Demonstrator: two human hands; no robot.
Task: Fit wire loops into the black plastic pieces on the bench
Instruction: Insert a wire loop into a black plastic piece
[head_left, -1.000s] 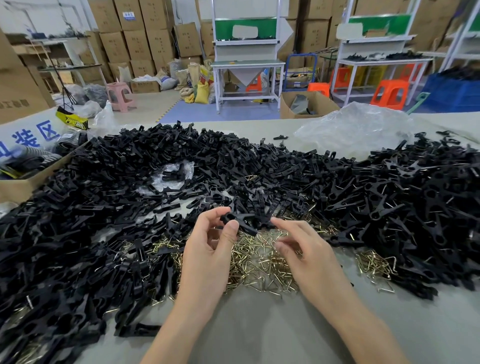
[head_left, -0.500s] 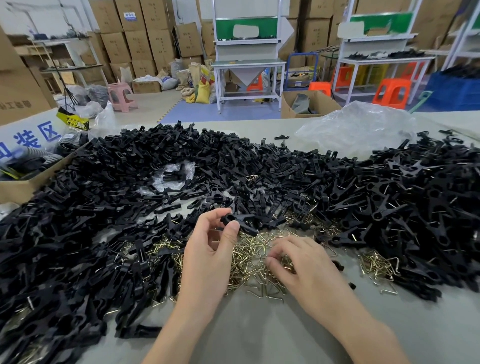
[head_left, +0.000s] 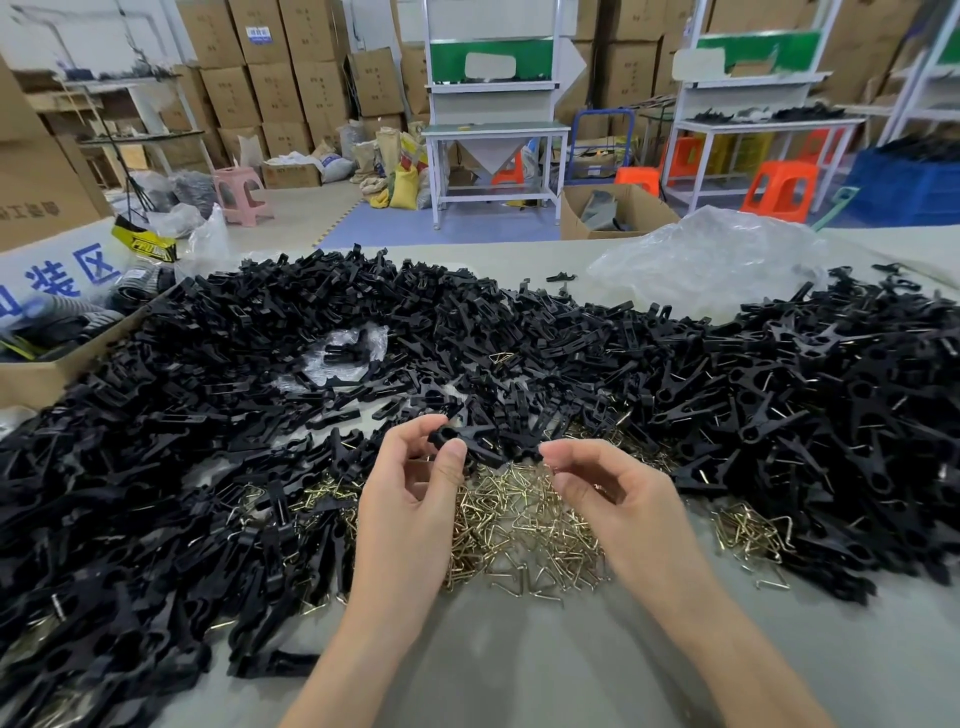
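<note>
My left hand (head_left: 415, 499) pinches a black plastic piece (head_left: 470, 441) above the wire loops (head_left: 519, 525) on the worktop (head_left: 519, 665); my right hand (head_left: 613, 499) curls fingertips together (what they hold, I cannot tell).

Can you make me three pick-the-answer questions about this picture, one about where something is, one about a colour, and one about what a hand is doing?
1. Where is the pile of wire loops?
A. On the bench below the two hands
B. In the cardboard box
C. On the floor

2. What colour are the wire loops?
A. Red
B. Brassy gold
C. Blue

3. What is the left hand doing?
A. Lying flat on the bench
B. Pinching a black plastic piece
C. Holding a stool

Answers: 1 A, the loops lie on the bench under the hands. 2 B, they shine gold. 3 B, thumb and fingers grip the black piece.
</note>
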